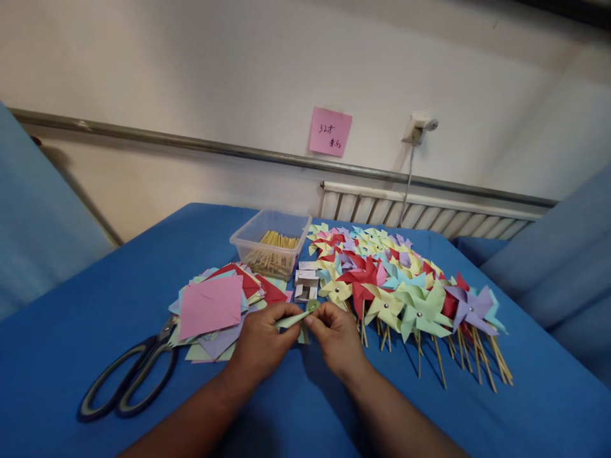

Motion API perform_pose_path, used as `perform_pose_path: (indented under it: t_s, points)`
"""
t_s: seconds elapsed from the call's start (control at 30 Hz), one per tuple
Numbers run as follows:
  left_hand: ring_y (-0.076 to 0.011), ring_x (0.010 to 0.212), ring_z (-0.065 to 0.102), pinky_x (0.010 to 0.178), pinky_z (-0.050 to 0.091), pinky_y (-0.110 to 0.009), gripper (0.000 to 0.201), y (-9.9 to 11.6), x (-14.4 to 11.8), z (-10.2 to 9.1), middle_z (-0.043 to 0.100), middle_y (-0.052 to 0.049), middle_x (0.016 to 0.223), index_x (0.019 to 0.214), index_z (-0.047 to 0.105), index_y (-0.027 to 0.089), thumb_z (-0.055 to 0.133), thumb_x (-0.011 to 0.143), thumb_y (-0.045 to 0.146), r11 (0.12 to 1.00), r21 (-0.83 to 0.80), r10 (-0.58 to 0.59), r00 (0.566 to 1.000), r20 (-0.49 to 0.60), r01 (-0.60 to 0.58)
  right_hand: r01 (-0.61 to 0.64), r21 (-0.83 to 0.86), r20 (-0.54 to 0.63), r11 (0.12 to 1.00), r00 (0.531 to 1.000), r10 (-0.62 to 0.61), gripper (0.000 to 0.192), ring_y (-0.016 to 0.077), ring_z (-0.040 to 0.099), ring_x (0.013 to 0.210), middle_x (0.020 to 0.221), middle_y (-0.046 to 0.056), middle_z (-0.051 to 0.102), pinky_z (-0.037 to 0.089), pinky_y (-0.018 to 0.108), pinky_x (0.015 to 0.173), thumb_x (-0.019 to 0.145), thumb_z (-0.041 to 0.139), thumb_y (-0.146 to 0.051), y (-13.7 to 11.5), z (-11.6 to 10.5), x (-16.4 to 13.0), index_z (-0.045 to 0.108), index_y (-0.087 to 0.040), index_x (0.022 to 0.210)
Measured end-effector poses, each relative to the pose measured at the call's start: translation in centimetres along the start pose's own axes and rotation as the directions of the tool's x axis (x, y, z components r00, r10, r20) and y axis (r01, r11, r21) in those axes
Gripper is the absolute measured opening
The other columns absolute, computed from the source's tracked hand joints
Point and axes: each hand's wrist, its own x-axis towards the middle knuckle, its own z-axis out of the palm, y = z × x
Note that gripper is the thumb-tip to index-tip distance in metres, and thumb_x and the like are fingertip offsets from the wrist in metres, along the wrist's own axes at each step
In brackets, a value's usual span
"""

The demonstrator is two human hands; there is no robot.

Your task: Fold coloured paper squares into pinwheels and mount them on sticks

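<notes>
A pale green paper piece [294,318], folded narrow, is pinched between both hands just above the blue tabletop [95,299], near its front edge and centred before the person. The left hand [261,340] has its fingers closed on the paper's left end; the right hand [335,334] has thumb and forefinger closed on the right end, where the paper curls up. Holding at both ends keeps the strip taut, probably so that a fold or a corner can be worked. Just left of the hands lies a loose stack of coloured paper squares [214,305], pink on top, within easy reach. Black-handled scissors [131,375] lie at the stack's lower left, blades tucked under it. Behind the hands sit a small white box [305,284] and a clear plastic tub [270,242] holding wooden sticks. To the right, finished paper pinwheels [401,286] on sticks are spread in overlapping rows, sticks pointing towards the person. A pink note [330,131] is stuck on the wall behind.
</notes>
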Motion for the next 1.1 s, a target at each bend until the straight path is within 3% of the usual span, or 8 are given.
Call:
perform_pose_path:
  t_s: [0.2, 0.27, 0.4, 0.47, 0.63, 0.77, 1.1]
  points:
    - [-0.0167, 0.069, 0.066, 0.063, 0.049, -0.025, 0.013, -0.1, -0.2, -0.2, 0.073, 0.002, 0.073, 0.077, 0.072, 0.022, 0.061, 0.072, 0.023, 1.000, -0.028, 0.012, 1.000, -0.024, -0.012, 0.114, -0.204, 0.007, 0.972, 0.993, -0.115, 0.008, 0.0113, 0.049, 0.056, 0.063, -0.005, 0.054, 0.040, 0.022, 0.052, 0.074, 0.066, -0.024, 0.1, -0.7, 0.3, 0.060, -0.019, 0.073]
    - [-0.0167, 0.069, 0.066, 0.063, 0.049, -0.025, 0.013, 0.0, -0.3, -0.3, 0.073, 0.002, 0.074, 0.078, 0.072, 0.022, 0.061, 0.071, 0.023, 0.999, -0.035, 0.008, 1.000, -0.029, -0.009, 0.140, -0.270, -0.021, 0.953, 0.988, -0.151, 0.013, 0.0132, 0.053, 0.061, 0.069, -0.003, 0.057, 0.044, 0.025, 0.059, 0.073, 0.068, -0.024, 0.0, -1.0, 0.3, 0.061, -0.019, 0.083]
    - [-0.0165, 0.068, 0.066, 0.064, 0.049, -0.025, 0.014, 0.3, -0.4, -0.5, 0.073, 0.002, 0.074, 0.078, 0.072, 0.022, 0.061, 0.071, 0.022, 0.999, -0.048, -0.002, 1.000, -0.026, 0.001, 0.320, -0.333, -0.006, 0.887, 0.940, -0.342, 0.044, 0.0213, 0.059, 0.099, 0.112, 0.008, 0.062, 0.047, 0.037, 0.087, 0.074, 0.071, -0.022, -0.3, -1.6, 0.5, 0.059, -0.022, 0.117]
    - [-0.0163, 0.067, 0.065, 0.063, 0.049, -0.025, 0.013, 0.5, -0.4, -0.6, 0.073, 0.002, 0.073, 0.078, 0.072, 0.022, 0.060, 0.071, 0.022, 0.999, -0.049, 0.001, 1.000, -0.020, -0.002, 0.402, -0.346, 0.055, 0.848, 0.911, -0.409, 0.040, 0.0234, 0.055, 0.112, 0.121, 0.008, 0.061, 0.043, 0.041, 0.097, 0.077, 0.070, -0.023, -0.4, -1.9, 0.7, 0.062, -0.025, 0.117]
    - [-0.0165, 0.068, 0.066, 0.064, 0.048, -0.025, 0.015, 0.9, -0.5, -0.9, 0.074, 0.002, 0.073, 0.078, 0.073, 0.022, 0.060, 0.070, 0.021, 0.998, -0.048, 0.029, 0.999, 0.017, -0.028, 0.483, -0.350, 0.198, 0.802, 0.875, -0.441, 0.017, 0.0232, 0.057, 0.112, 0.108, 0.004, 0.069, 0.038, 0.043, 0.101, 0.082, 0.069, -0.025, -0.6, -2.4, 1.0, 0.070, -0.027, 0.099]
    - [-0.0163, 0.068, 0.066, 0.065, 0.048, -0.025, 0.017, 1.0, -0.5, -0.8, 0.073, 0.002, 0.072, 0.077, 0.074, 0.022, 0.059, 0.070, 0.019, 0.998, -0.057, 0.020, 0.999, 0.035, -0.018, 0.466, -0.329, 0.205, 0.822, 0.884, -0.419, 0.004, 0.0205, 0.062, 0.097, 0.091, 0.001, 0.071, 0.042, 0.039, 0.093, 0.084, 0.067, -0.027, -0.8, -2.2, 0.8, 0.068, -0.026, 0.087]
    - [-0.0161, 0.069, 0.066, 0.066, 0.048, -0.024, 0.015, 0.8, -0.6, -0.9, 0.073, 0.003, 0.073, 0.078, 0.074, 0.023, 0.060, 0.072, 0.021, 0.998, -0.053, -0.011, 0.998, 0.059, 0.014, 0.411, -0.360, 0.189, 0.838, 0.911, -0.366, 0.011, 0.0176, 0.059, 0.082, 0.079, 0.000, 0.065, 0.042, 0.033, 0.080, 0.083, 0.064, -0.022, -1.0, -1.9, 0.5, 0.061, -0.022, 0.073]
